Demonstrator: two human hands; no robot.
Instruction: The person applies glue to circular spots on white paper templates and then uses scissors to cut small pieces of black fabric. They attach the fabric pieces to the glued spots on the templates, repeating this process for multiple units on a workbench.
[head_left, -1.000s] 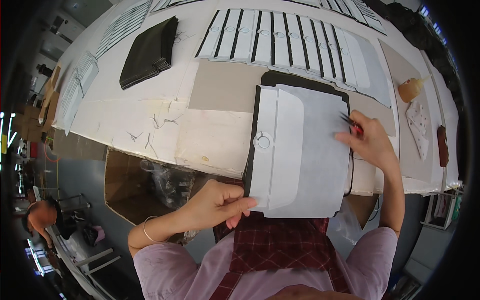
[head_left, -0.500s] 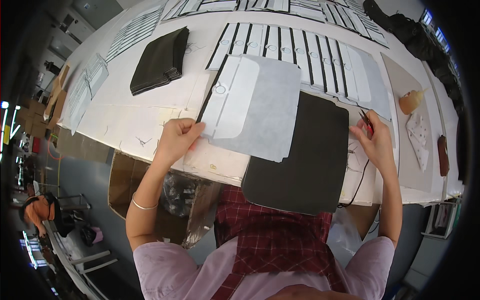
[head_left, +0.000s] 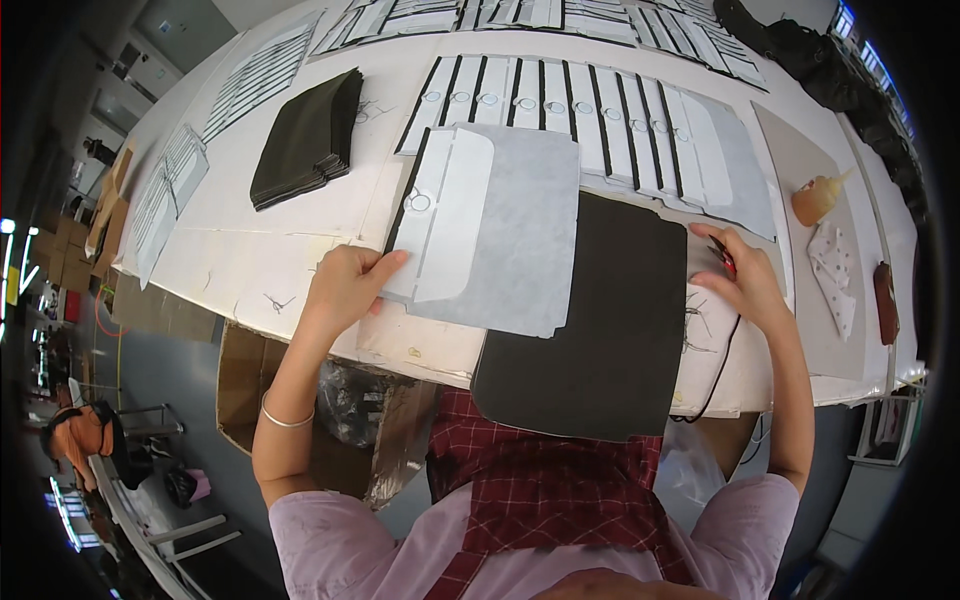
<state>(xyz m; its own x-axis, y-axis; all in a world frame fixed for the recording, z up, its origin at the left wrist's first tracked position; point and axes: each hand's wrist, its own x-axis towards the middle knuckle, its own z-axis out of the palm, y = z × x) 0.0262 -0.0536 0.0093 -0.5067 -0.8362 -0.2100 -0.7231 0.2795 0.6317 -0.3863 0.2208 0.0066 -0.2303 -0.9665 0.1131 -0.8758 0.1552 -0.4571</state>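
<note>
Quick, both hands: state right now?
Left hand: closed, pinching the grey-white panel near its lower-left corner.
Right hand: holding red-and-black snips, thumb and index fingertips apart.

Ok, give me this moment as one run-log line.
left hand: grips pale panel near lower-left corner | right hand: holds red-handled snips | black panel: partly overlapped by pale panel

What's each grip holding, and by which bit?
Left grip: the white and grey panel, by its lower left edge. Right grip: snips, by their red handles.
</note>
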